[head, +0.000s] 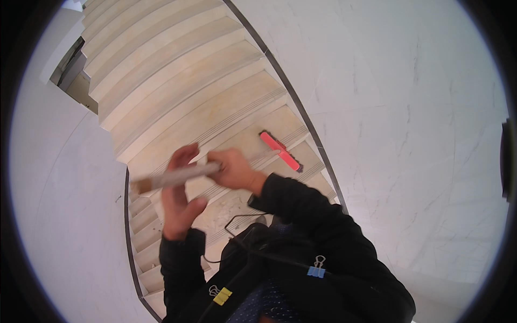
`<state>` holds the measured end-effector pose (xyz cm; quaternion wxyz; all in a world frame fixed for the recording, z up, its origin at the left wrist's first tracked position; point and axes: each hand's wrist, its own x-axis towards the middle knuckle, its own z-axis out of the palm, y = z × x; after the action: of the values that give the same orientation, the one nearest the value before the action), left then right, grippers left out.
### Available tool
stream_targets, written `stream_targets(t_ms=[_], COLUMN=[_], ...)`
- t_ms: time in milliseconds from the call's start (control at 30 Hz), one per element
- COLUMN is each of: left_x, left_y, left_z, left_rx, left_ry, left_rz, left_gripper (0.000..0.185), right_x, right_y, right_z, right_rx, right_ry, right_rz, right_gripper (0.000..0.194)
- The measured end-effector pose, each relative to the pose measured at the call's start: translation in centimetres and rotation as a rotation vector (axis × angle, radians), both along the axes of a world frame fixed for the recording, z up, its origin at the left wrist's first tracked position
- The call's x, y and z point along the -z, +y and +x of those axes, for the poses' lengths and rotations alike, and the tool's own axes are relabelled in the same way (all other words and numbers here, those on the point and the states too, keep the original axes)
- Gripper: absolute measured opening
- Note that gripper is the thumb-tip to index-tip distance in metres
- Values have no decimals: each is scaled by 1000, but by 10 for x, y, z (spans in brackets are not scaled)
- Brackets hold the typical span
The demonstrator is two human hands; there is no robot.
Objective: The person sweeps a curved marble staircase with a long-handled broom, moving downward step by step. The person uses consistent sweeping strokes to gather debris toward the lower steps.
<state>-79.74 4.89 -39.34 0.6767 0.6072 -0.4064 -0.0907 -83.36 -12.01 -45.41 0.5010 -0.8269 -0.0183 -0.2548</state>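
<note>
My right hand [234,167] is closed around the pale handle [177,176] of a push broom. The handle's brown end points to the left and looks blurred. Under the handle, my left hand [176,206] has its thumb and fingers spread; whether its palm touches the handle cannot be told. Farther off, the red broom head [280,151] with dark bristles lies slantwise across a stair edge, near the right wall. My right hand covers part of the handle.
A curved stone staircase [173,93] with grooved step edges rises ahead, and more steps show at lower left. White marble walls [383,121] with dark skirting [299,101] flank it. A black cable [232,226] hangs before my body. Small dark debris [230,208] lies on a step.
</note>
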Motion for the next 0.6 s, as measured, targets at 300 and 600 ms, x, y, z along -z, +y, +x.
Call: stream_targets(t_ms=[300, 600], left_x=[-33, -69], left_y=[-15, -80], left_z=[-36, -92], left_rx=[81, -39], left_ry=[147, 84], left_rz=[-264, -231], left_gripper=[56, 58], right_x=[121, 116], right_y=[-42, -132], right_z=[-31, -65], right_rx=[95, 95], right_ry=[170, 57], right_rz=[-72, -112], right_gripper=[25, 21])
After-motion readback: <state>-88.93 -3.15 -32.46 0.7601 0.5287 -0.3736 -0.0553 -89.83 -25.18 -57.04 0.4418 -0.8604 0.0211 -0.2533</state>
